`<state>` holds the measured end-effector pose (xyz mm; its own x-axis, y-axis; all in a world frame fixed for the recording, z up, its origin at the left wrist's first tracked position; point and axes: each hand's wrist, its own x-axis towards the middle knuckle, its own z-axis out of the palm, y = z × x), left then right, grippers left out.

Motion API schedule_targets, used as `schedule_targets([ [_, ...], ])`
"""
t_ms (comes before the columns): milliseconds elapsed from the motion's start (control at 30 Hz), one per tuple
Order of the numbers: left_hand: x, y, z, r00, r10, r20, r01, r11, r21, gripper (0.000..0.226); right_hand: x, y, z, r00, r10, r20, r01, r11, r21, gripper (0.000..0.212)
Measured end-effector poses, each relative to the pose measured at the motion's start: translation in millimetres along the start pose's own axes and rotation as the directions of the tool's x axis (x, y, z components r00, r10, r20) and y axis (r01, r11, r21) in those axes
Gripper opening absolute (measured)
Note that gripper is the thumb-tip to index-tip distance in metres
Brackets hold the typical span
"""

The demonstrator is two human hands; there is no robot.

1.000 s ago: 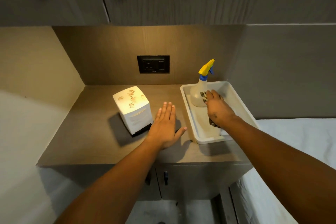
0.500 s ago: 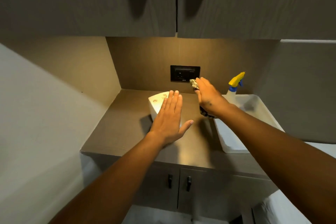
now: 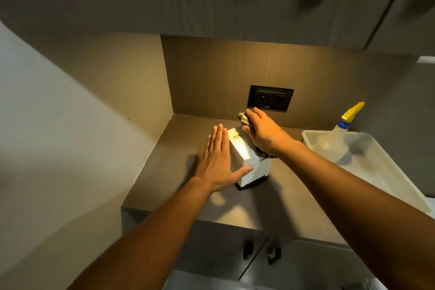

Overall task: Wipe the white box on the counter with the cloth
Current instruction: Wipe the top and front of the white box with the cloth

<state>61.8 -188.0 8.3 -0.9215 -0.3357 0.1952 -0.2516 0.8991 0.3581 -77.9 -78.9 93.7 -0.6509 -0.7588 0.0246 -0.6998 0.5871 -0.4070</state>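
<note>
A small white box (image 3: 244,161) with a dark base stands on the brown counter (image 3: 169,172), its top showing a brownish stain. My left hand (image 3: 217,161) lies flat against the box's left side, fingers straight and together, thumb on its front face. My right hand (image 3: 263,135) rests on the top right of the box, holding a dark patterned cloth (image 3: 243,119) that sticks out past the fingertips and hangs below the wrist. Most of the box top is hidden under that hand.
A white plastic tray (image 3: 386,172) sits at the counter's right end with a spray bottle (image 3: 339,134), yellow-triggered, standing in it. A black wall socket (image 3: 270,101) is behind the box. Upper cabinets hang overhead; cabinet doors with dark handles lie below the counter edge.
My right hand carried the cloth out of the tray and leftward onto the box top. My left hand moved from the counter to the box's left side. The camera view shifted.
</note>
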Motion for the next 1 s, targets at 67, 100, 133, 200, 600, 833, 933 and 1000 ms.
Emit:
schedule_targets([
  [67, 3, -1, 7, 0.998, -0.028, 0.053, 0.034, 0.994, -0.105, 0.142, 2, 0, 8, 1.000, 0.012, 0.015, -0.011, 0.999, -0.033, 0.063],
  [100, 5, 0, 11, 0.994, -0.065, 0.092, 0.079, 0.983, -0.165, 0.147, 3, 0, 10, 0.999, 0.025, 0.021, -0.024, 0.999, -0.042, 0.062],
  [133, 7, 0, 16, 0.987, -0.104, 0.124, 0.130, 0.967, -0.220, 0.153, 4, 2, 13, 0.999, 0.040, 0.026, -0.039, 0.998, -0.047, 0.061],
  [200, 10, 0, 22, 0.977, -0.154, 0.147, 0.194, 0.930, -0.314, 0.160, 7, 4, 15, 0.998, 0.063, 0.020, -0.062, 0.997, -0.041, 0.058],
  [600, 14, -6, 42, 0.984, -0.175, 0.018, 0.148, 0.767, -0.624, 0.141, -2, 4, 22, 0.998, 0.050, -0.025, -0.053, 0.986, -0.155, 0.052],
  [833, 16, -6, 41, 0.985, -0.174, -0.009, 0.126, 0.746, -0.654, 0.138, 14, -2, 15, 0.991, 0.128, -0.049, -0.131, 0.988, -0.080, 0.050],
  [933, 14, -5, 38, 0.983, -0.181, 0.011, 0.144, 0.744, -0.652, 0.137, 14, -13, 18, 0.999, 0.044, -0.029, -0.048, 0.985, -0.164, 0.049],
  [1000, 14, -4, 38, 0.982, -0.187, -0.011, 0.137, 0.756, -0.640, 0.138, 3, -13, 20, 1.000, -0.008, -0.024, 0.003, 0.982, -0.191, 0.049],
])
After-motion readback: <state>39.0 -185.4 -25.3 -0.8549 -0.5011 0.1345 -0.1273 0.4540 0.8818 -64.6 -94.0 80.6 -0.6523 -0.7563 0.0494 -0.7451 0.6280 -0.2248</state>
